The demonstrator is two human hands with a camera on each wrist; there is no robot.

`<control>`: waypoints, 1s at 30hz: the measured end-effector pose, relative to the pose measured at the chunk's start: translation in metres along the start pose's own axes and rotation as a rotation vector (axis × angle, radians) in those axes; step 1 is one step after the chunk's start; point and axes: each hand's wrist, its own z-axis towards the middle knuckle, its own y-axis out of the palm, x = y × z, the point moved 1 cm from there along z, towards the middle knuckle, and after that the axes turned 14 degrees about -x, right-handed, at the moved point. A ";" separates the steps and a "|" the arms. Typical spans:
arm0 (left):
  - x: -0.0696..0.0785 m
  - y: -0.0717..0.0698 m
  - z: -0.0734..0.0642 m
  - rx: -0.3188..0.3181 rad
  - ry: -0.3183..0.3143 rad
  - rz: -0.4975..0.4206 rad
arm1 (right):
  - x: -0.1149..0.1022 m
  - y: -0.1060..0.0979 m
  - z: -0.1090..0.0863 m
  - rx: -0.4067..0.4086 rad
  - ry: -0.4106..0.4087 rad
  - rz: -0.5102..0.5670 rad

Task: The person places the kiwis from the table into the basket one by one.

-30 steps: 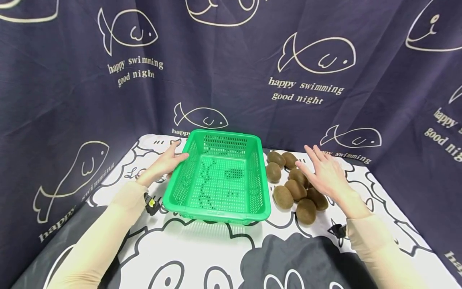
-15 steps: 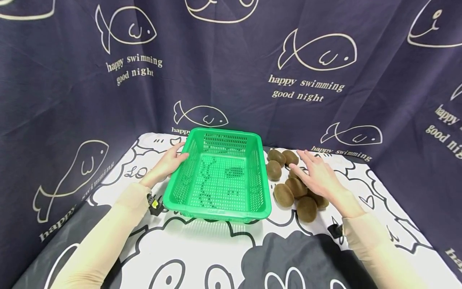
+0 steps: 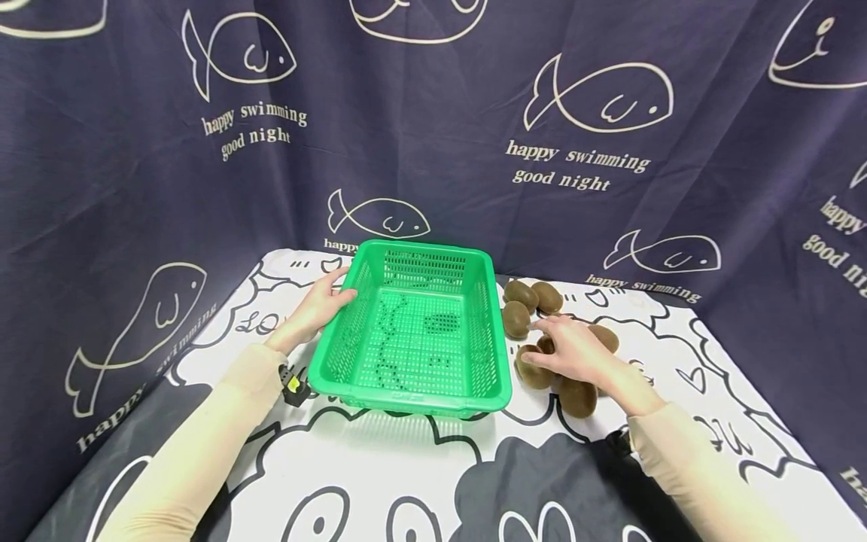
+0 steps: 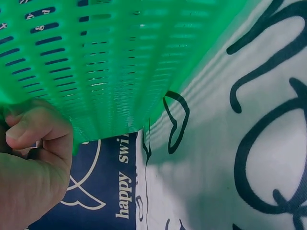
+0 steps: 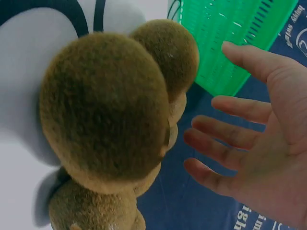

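A green slotted plastic basket (image 3: 409, 399) stands mid-table with nothing in it. At its left side my left hand (image 3: 318, 305) grips the rim, thumb over the top edge; the left wrist view shows the fingers (image 4: 41, 127) curled at the rim. Several brown kiwis lie to the right of the basket. My right hand (image 3: 572, 350) is over the nearer group, partly hiding it, close to one kiwi (image 3: 535, 370) by the thumb and another kiwi (image 3: 517, 320) by the fingertips. In the right wrist view that hand is spread and holds nothing, beside a large kiwi (image 5: 103, 110).
Two more kiwis, one of them a kiwi (image 3: 547, 297) at the back, lie near the table's far edge. A dark blue curtain (image 3: 447, 135) with fish prints hangs behind. A white cloth (image 3: 352, 459) with black drawings covers the table.
My right hand has moved left and down over the kiwis. One kiwi at the right of the group, hidden before, now shows beyond the hand. The left hand stays at the basket's rim.
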 end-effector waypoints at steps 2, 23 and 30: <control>0.001 0.000 0.000 0.002 0.001 0.005 | -0.003 0.002 0.000 -0.023 0.003 -0.020; -0.003 0.000 0.002 -0.009 -0.009 -0.056 | -0.015 0.010 -0.001 -0.296 -0.002 -0.088; -0.001 0.000 0.000 -0.002 -0.011 -0.064 | -0.015 0.010 -0.002 -0.290 -0.015 -0.139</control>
